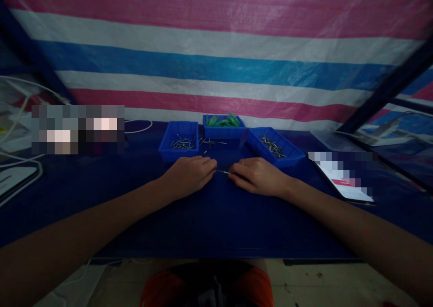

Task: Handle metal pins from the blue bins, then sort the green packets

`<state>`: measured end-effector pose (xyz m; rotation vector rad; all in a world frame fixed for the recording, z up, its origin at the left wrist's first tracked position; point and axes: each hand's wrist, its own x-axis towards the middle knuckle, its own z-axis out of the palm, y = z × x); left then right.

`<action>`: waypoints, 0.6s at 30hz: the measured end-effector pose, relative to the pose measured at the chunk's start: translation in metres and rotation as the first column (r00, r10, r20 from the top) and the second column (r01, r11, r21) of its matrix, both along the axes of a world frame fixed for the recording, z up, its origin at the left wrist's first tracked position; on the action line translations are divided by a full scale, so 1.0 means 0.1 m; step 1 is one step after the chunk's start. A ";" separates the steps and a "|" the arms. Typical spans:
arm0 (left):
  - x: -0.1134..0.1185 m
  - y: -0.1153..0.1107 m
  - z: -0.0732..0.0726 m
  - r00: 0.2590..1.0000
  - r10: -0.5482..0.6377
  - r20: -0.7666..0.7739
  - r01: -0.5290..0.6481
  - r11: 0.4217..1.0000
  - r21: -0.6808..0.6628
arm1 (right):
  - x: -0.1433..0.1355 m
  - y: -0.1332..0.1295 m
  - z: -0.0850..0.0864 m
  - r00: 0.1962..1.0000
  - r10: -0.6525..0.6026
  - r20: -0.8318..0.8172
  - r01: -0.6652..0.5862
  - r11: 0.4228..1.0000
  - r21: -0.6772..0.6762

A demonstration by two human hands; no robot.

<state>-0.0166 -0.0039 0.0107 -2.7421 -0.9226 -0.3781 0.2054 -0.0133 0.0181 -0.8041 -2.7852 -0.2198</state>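
A thin metal pin-like piece (223, 171) spans the small gap between my two hands over the blue table. My left hand (192, 174) is closed in a pinch at its left end. At the other end, my right hand (259, 175) pinches it too. Just beyond my left hand stands a blue bin (179, 155) with several slim metal pieces inside. Another blue bin (287, 158), beyond my right hand, holds more of them. Between these, farther back, green pieces (223, 120) fill a third blue bin (224, 132). Several loose metal pieces (211, 142) lie on the table between the bins.
To the right lies a phone-like device (348, 187) with a lit screen. Another device (16, 180) and white cables (138, 126) are at the left. A striped plastic sheet (216, 72) hangs behind the blue table (216, 225), between dark frame posts (389, 67).
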 end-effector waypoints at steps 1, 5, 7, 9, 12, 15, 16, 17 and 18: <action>0.00 0.00 -0.01 1.000 -0.007 -0.004 0.007 1.000 0.002 | 0.00 0.00 0.00 1.000 0.023 -0.012 -0.023 1.000 0.016; 0.02 -0.01 -0.01 0.999 -0.045 -0.025 0.046 0.999 0.013 | -0.01 -0.02 0.01 0.992 0.117 -0.055 -0.111 0.989 0.100; 0.02 -0.02 -0.01 0.998 -0.064 -0.030 0.064 0.998 0.012 | -0.02 -0.03 0.01 0.985 0.157 -0.067 -0.148 0.981 0.128; 0.02 -0.02 -0.01 0.996 -0.088 -0.030 0.089 0.996 0.004 | -0.02 -0.04 0.01 0.978 0.197 -0.072 -0.186 0.973 0.140; 0.02 -0.02 -0.01 0.992 -0.123 -0.023 0.123 0.992 -0.019 | -0.01 -0.05 0.00 0.967 0.242 -0.076 -0.231 0.964 0.133; 0.02 0.00 -0.01 0.988 -0.156 -0.003 0.156 0.987 -0.045 | -0.01 -0.06 0.00 0.963 0.261 -0.072 -0.252 0.962 0.107; 0.02 0.00 -0.02 0.986 -0.164 0.004 0.164 0.985 -0.053 | -0.01 -0.07 0.00 0.963 0.261 -0.067 -0.254 0.962 0.099; 0.02 0.00 -0.02 0.985 -0.170 0.011 0.170 0.983 -0.061 | -0.01 -0.07 0.01 0.964 0.260 -0.062 -0.253 0.963 0.093; 0.02 0.00 -0.02 0.985 -0.173 0.020 0.174 0.982 -0.068 | 0.00 -0.07 0.01 0.965 0.258 -0.056 -0.252 0.964 0.090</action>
